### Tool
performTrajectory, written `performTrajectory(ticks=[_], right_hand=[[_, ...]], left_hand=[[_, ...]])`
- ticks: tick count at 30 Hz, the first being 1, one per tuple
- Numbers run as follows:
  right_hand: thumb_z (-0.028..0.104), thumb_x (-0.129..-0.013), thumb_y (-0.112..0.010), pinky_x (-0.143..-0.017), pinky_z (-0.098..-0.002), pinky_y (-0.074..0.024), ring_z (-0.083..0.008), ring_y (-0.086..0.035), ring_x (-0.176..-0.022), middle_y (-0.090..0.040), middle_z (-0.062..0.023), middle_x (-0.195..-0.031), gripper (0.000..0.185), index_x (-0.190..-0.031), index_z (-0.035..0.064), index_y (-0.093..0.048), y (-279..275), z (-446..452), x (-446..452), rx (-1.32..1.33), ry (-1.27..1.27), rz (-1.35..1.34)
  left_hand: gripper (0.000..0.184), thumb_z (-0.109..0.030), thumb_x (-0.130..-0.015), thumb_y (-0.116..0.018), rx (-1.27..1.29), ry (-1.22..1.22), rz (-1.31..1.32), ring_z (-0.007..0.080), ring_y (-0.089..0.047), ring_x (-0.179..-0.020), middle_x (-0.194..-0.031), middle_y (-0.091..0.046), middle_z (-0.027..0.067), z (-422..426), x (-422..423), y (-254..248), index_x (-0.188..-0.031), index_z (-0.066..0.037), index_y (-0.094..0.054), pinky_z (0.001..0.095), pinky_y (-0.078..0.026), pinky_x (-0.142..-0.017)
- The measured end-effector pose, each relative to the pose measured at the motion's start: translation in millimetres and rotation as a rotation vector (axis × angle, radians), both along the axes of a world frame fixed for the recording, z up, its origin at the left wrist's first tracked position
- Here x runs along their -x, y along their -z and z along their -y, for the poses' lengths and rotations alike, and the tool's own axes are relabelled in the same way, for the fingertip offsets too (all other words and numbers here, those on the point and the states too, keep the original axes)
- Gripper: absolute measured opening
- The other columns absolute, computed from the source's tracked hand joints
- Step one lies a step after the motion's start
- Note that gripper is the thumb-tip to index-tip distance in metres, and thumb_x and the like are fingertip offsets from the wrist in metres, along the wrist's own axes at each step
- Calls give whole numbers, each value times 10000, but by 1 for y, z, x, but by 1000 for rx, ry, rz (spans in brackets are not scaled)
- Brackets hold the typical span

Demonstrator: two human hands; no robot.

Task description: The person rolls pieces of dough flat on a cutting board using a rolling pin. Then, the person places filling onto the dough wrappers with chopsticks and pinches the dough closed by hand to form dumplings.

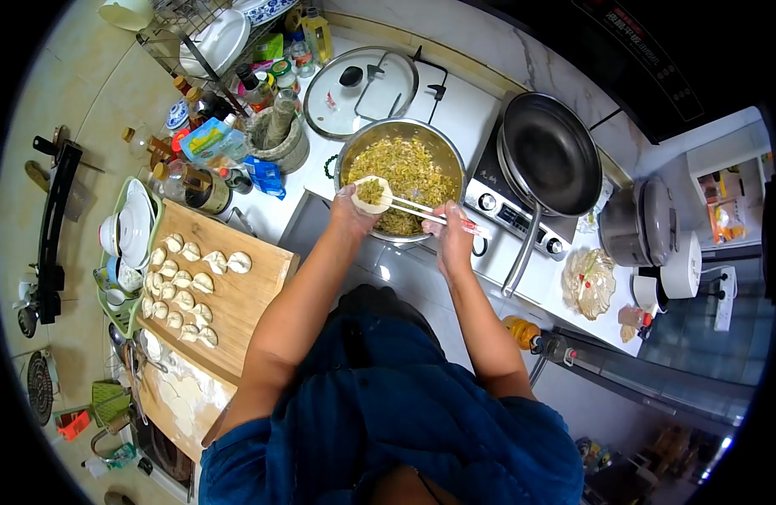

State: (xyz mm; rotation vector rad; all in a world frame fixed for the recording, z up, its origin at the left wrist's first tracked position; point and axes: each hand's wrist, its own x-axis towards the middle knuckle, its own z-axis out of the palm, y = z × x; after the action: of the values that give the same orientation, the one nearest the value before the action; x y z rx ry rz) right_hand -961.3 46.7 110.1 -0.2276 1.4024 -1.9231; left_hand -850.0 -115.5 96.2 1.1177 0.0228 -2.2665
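Observation:
Over the near left rim of a steel bowl [448,151] of chopped green and yellow filling [405,168], my left hand [354,212] holds a round dough wrapper [372,183] with some filling on it. In my right hand [449,240] is a pair of chopsticks [417,207], their tips at the filling on the wrapper. Rows of folded dumplings [183,280] lie on a wooden board [253,286] to the left. Flat wrappers [182,400] rest on a floured surface below that board.
A glass lid [329,93] lies behind the bowl. A black pan [552,151] sits at the right, its handle pointing toward me. Bottles and a stone mortar [287,151] stand at the left, near a dish rack [140,227]. A glass dish [589,284] is further right.

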Motion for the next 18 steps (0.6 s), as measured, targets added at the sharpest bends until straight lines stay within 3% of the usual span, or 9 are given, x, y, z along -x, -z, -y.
performTrajectory(ticks=[6,10,13,18], right_hand=[[299,-1025,-488,-582,-284,-509,-163,-595,-624,-619,-113,-798,350,-852,8,-579,-20,-26,13,91,87,-177],[214,-1011,-524,-520,-267,-437,-119,-528,-544,-563,-54,-646,304,-793,12,-586,-8,-19,21,-383,-2,-555],[227,-1017,-505,-499,-267,-413,-113,-516,-517,-543,-50,-599,330,-791,4,-591,19,-7,19,-272,-11,-391],[276,-1023,-489,-528,-283,-511,-160,-594,-551,-588,-84,-665,347,-794,31,-579,28,-4,22,-160,172,-61]], left_hand=[[465,-282,-1033,-217,38,-55,-14,351,-537,-1228,-1330,-542,194,19,-11,13,-1319,0,-451,508,-436,-1058],[468,-287,-1034,-207,111,-51,21,351,-553,-1198,-1286,-567,193,24,-19,17,-1295,1,-469,513,-447,-1044],[454,-283,-1034,-216,123,-22,12,348,-565,-1178,-1263,-579,189,25,-24,19,-1272,-7,-485,516,-456,-1030],[435,-290,-1032,-230,139,3,66,346,-581,-1156,-1250,-589,188,20,-29,18,-1240,-20,-501,521,-475,-1003]])
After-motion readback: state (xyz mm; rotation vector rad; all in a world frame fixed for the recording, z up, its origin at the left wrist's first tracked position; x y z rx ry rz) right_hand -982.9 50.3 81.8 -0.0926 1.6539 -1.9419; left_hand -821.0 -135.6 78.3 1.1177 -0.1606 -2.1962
